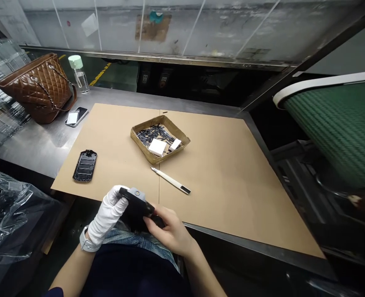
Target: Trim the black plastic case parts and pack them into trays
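Note:
My left hand (112,208), in a white glove, grips one end of a black plastic part (135,212) held low over my lap. A light grey piece with a round ring (137,193) shows at the part's upper edge. My bare right hand (170,229) is closed on the other end, thumb and fingers pinching it; a small dark thing by those fingers is too unclear to name. Another black plastic cover (86,166), ribbed inside, lies on the cardboard to the left. Beyond my hands rests a white-handled craft knife (171,180).
A shallow cardboard tray (143,153) holds many small black strips and two white blocks. Brown cardboard (226,173) covers the metal table. At the left stand a brown quilted bag (43,88), a bottle (81,76) and a phone (77,116). A green conveyor belt (340,119) is at the right.

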`<action>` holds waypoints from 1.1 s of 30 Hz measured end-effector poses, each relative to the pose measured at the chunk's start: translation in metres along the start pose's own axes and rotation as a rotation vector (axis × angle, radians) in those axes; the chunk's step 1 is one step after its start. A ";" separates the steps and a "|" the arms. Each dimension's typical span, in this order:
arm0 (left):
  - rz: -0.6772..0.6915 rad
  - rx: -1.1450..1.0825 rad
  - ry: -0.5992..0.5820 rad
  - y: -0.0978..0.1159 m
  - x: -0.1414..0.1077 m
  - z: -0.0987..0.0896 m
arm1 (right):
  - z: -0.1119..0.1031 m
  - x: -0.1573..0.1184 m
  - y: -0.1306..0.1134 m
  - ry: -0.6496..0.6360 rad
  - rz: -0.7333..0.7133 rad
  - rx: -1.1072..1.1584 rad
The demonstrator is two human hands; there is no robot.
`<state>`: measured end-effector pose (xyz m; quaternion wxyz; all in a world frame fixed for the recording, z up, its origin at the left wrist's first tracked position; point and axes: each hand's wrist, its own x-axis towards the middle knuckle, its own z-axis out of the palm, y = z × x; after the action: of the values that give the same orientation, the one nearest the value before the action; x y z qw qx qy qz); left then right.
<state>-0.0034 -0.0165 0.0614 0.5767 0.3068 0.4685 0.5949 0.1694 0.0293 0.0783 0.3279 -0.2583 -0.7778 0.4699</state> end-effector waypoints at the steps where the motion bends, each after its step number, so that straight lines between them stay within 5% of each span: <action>1: -0.015 -0.021 -0.002 0.000 -0.001 0.001 | 0.000 -0.001 0.000 0.006 0.023 0.004; 6: 0.050 0.176 0.032 -0.005 -0.003 -0.002 | 0.006 -0.005 0.005 0.040 0.230 0.268; 12: 0.196 0.550 -0.034 0.003 -0.011 0.002 | 0.031 -0.002 0.020 0.408 0.666 0.794; 19: 0.155 0.630 -0.116 0.014 -0.016 0.016 | 0.037 0.004 0.030 0.538 0.772 1.100; 23: -0.031 0.296 0.008 0.010 -0.003 0.022 | 0.034 0.003 0.034 0.610 0.734 0.986; 26: -0.169 -0.093 0.184 0.006 0.013 0.025 | 0.031 0.004 0.034 0.463 0.729 1.031; 30: -0.415 -0.422 0.136 -0.003 0.029 0.024 | 0.025 0.010 0.036 0.246 0.886 1.390; 33: -0.451 -0.542 0.105 -0.013 0.034 0.023 | 0.020 0.015 0.039 0.243 0.928 1.496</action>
<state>0.0179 0.0200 0.0519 0.7292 0.0005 0.3786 0.5700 0.1478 0.0456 0.0401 0.2678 -0.3138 -0.0439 0.9099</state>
